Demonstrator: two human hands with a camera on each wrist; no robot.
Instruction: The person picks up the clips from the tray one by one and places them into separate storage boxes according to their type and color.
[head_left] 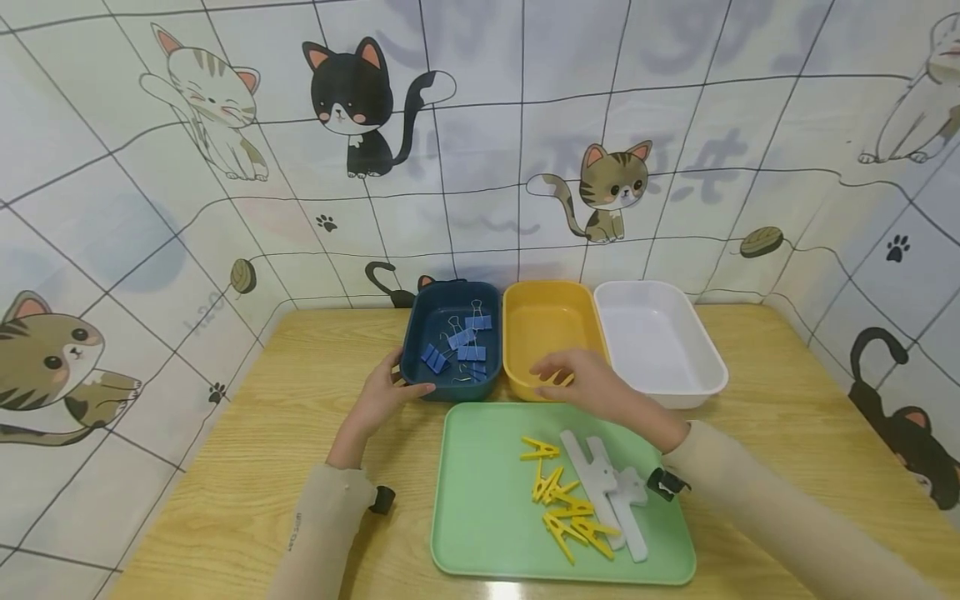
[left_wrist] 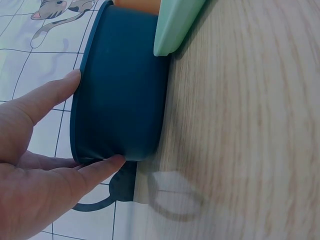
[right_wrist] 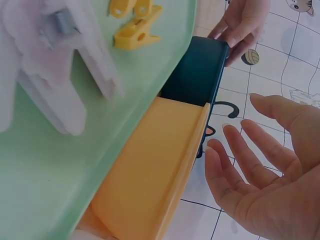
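My left hand [head_left: 378, 398] touches the near left corner of a dark blue bin [left_wrist: 120, 85], its thumb at the rim and its fingers along the side wall. Several blue binder clips [head_left: 471, 353] with wire handles lie inside that bin. Over the front part of a yellow bin [head_left: 553, 312] hovers my right hand [head_left: 588, 385], fingers loosely bent and apart with nothing between them. In the right wrist view, the right palm [right_wrist: 270, 200] shows bare beside the yellow bin's rim.
A white bin [head_left: 656, 333] stands right of the yellow one. In front, a green tray [head_left: 480, 500] bears several yellow clothespins [head_left: 558, 533] and two long white clips [head_left: 592, 479]. Behind the wooden table [head_left: 300, 375] rises a wall covering with cartoon cats.
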